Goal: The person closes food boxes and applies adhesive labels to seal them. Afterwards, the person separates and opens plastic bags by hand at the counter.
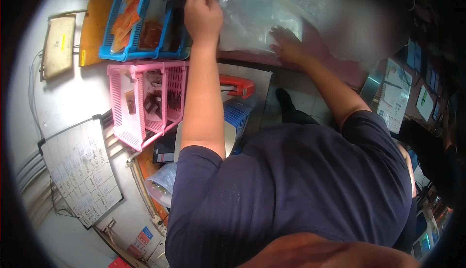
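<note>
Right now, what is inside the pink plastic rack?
Small, dark packets show inside the pink plastic rack. Anything beneath them, or hidden behind its bars and slatted sides, can't be seen.

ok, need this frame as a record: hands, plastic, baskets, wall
left hand: closed at edge of clear plastic
right hand: fingers spread, on the plastic
blue basket: beside left hand, orange-red contents
pink basket: next to blue basket, dark contents
wall: board with handwritten grid
</note>
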A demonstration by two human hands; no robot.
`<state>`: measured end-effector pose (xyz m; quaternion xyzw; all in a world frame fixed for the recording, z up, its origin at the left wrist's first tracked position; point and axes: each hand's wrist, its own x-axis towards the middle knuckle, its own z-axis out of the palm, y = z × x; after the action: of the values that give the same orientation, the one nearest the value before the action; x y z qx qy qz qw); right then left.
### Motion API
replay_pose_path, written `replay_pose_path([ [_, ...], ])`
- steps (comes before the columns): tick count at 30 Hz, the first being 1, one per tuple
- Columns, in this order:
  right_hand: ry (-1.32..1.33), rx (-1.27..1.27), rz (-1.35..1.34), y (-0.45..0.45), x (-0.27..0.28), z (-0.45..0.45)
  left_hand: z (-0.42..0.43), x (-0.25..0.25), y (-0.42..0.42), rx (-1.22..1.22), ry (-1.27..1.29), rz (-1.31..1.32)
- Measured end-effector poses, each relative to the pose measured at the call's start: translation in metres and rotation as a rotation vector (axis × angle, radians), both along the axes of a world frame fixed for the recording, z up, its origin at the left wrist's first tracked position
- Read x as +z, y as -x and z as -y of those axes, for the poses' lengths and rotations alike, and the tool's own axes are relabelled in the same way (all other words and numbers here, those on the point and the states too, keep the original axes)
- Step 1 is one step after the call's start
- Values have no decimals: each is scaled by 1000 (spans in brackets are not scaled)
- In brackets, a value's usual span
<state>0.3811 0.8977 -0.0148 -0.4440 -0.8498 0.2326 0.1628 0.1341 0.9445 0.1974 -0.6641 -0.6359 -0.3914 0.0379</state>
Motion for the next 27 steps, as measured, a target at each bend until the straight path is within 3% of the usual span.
replay_pose_path([
  [3, -72, -8, -6, 5, -2, -1, 6, 15, 6, -100, -12, 2],
  [6, 158, -156, -177, 15, 27, -6, 21, 22, 5, -61, 176, 148],
  [8, -32, -263, -342, 30, 61, 2, 30, 21, 6, -32, 241, 261],
  [11, -138, -213, -492, 46, 102, -8, 67, 67, -12, -178, 314, 532],
  [12, -141, -160, -528, 48, 114, -11, 78, 75, -9, -289, 282, 846],
  [13, 5, -93, -598, 47, 126, -13, 91, 85, -3, -399, 241, 1157],
  [14, 152, -22, -666, 46, 139, -13, 107, 105, 6, -469, 187, 1211],
  [18, 735, 227, -954, 33, 210, -19, 161, 185, 39, -132, -53, 1090],
  [23, 965, -46, -916, 24, 302, 7, 207, 184, 68, 296, -269, 1201],
  [24, 985, -138, -918, 26, 308, 10, 223, 170, 90, 336, -229, 1162],
  [27, 1004, 257, -1162, 24, 256, -19, 273, 157, 108, 243, -194, 1136],
])
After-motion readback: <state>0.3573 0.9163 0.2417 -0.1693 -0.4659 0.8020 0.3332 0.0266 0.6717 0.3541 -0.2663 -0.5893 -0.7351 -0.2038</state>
